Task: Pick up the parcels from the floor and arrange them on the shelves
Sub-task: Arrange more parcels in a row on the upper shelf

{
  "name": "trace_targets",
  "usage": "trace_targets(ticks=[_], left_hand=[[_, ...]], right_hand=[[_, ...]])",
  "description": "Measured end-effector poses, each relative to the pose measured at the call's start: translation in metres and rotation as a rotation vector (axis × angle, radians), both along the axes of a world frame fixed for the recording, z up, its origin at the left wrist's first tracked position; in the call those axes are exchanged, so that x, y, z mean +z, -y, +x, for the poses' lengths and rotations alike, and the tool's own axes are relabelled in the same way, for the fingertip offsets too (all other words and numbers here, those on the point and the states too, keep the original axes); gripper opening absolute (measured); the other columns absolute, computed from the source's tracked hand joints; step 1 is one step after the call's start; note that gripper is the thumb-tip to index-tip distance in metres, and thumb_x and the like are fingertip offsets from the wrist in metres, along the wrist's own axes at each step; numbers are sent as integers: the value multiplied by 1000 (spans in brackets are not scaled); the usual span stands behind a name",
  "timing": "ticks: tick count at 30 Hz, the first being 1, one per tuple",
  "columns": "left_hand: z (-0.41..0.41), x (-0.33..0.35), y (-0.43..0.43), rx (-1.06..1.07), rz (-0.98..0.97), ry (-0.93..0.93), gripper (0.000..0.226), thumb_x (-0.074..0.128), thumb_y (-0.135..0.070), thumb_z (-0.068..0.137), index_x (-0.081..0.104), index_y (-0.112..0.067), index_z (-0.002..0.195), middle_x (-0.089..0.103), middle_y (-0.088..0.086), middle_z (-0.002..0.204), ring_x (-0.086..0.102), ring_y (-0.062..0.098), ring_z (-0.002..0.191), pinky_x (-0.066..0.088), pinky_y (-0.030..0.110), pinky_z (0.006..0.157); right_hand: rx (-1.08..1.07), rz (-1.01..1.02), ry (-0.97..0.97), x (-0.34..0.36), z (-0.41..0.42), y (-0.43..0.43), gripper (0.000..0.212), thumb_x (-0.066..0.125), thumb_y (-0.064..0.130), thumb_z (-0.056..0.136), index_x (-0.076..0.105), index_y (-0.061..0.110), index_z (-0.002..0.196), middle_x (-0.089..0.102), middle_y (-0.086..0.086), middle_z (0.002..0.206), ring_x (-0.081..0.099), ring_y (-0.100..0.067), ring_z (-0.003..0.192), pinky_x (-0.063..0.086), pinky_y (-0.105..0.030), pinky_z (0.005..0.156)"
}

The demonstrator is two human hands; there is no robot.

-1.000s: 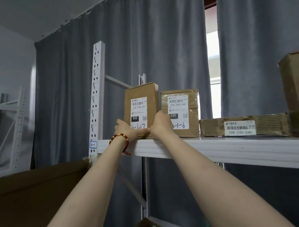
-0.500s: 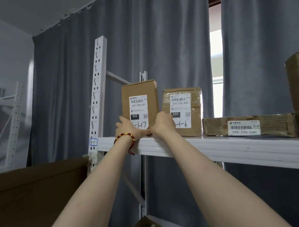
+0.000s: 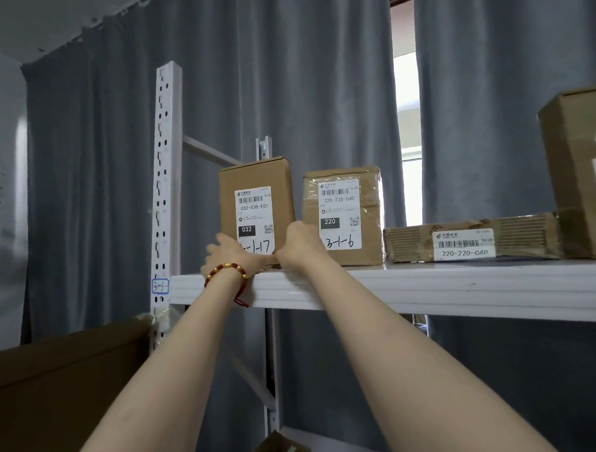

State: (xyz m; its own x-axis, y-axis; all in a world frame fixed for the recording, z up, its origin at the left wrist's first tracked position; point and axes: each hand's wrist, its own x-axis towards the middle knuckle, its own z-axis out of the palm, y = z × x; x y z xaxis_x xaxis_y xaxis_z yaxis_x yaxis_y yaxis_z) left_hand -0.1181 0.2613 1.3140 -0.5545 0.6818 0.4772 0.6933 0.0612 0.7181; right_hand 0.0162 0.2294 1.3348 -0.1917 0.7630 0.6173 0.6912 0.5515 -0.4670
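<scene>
A tall brown parcel (image 3: 255,180) labelled 032 stands upright at the left end of the white top shelf (image 3: 429,285). My left hand (image 3: 231,254), with a red bead bracelet at the wrist, holds its lower left corner. My right hand (image 3: 299,244) grips its lower right edge, in the gap beside a taped parcel (image 3: 366,223) labelled 220. A flat corrugated parcel (image 3: 515,231) lies to the right of that one. A big box (image 3: 574,166) stands at the far right, partly out of view.
The perforated white upright (image 3: 166,170) rises left of the parcel, with a 3-1 tag on it. Grey curtains hang behind the rack. A large brown carton (image 3: 58,390) fills the lower left. A small parcel (image 3: 280,450) sits on a lower shelf.
The tall parcel has slid left, away from the 220 parcel, so a gap shows between them. Both hands stay at its base.
</scene>
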Motion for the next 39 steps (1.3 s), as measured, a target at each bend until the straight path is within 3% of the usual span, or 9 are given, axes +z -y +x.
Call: trace_targets(ticks=[5, 9, 13, 17, 21, 26, 30, 33, 39], left_hand=[[1, -1, 2, 5, -3, 5, 126, 83, -66, 54, 20, -6, 145, 35, 18, 145, 44, 39, 129, 40, 52, 105], [0, -2, 1, -6, -18, 12, 127, 83, -65, 54, 20, -4, 146, 36, 18, 146, 42, 37, 131, 39, 51, 107], [-1, -2, 0, -18, -14, 6, 125, 84, -65, 53, 22, -5, 144, 37, 17, 146, 42, 36, 132, 38, 50, 107], [-1, -1, 0, -12, -10, 12, 127, 85, -65, 52, 23, -5, 144, 38, 15, 146, 42, 35, 132, 38, 49, 106], [-4, -1, -2, -20, -11, 15, 128, 85, -68, 49, 23, -7, 143, 42, 15, 143, 45, 35, 130, 40, 50, 105], [-4, -4, -1, 23, 6, -9, 128, 83, -71, 48, 26, -5, 142, 44, 16, 143, 42, 34, 132, 37, 46, 106], [-5, -5, 0, 48, 40, -8, 127, 82, -71, 49, 28, -4, 142, 43, 17, 143, 38, 34, 134, 36, 45, 107], [-7, -6, 1, 50, 94, 2, 125, 83, -70, 51, 29, -1, 141, 41, 19, 144, 35, 35, 135, 34, 46, 109], [-6, -16, 4, 21, 220, 60, 114, 76, -68, 64, 30, 3, 140, 38, 21, 145, 31, 38, 135, 34, 48, 109]], right_hand=[[-2, 20, -56, 1, 0, 1, 10, 62, 3, 88, 55, 5, 95, 57, -20, 119, 54, -34, 90, 45, -32, 74], [-27, 17, -80, 1, 0, -3, 29, 63, 1, 87, 40, 8, 70, 58, -18, 113, 53, -32, 86, 45, -31, 72], [-27, 17, -86, 1, 0, -3, 14, 65, 1, 86, 53, 7, 91, 57, -16, 110, 55, -33, 89, 46, -33, 73], [-36, 6, -98, 1, 1, -3, 18, 64, 1, 87, 48, 10, 86, 50, -10, 96, 52, -31, 83, 44, -31, 70], [-50, 10, -106, 1, 1, -1, 14, 61, -3, 87, 51, 8, 88, 58, -16, 108, 53, -32, 85, 43, -30, 71], [-92, 44, -138, 1, 3, 1, 22, 59, -3, 87, 59, 0, 109, 57, -18, 117, 60, -36, 104, 43, -31, 73], [-125, 117, -151, -1, 3, 7, 8, 59, 0, 87, 55, 7, 87, 45, -6, 84, 53, -32, 84, 40, -30, 68], [-147, 192, -196, -3, 0, 8, 24, 54, 0, 83, 44, 9, 63, 43, -6, 69, 47, -32, 71, 37, -30, 61], [-73, 389, -227, -10, -3, 14, 17, 53, 10, 86, 69, 4, 85, 68, -13, 85, 62, -31, 78, 50, -31, 64]])
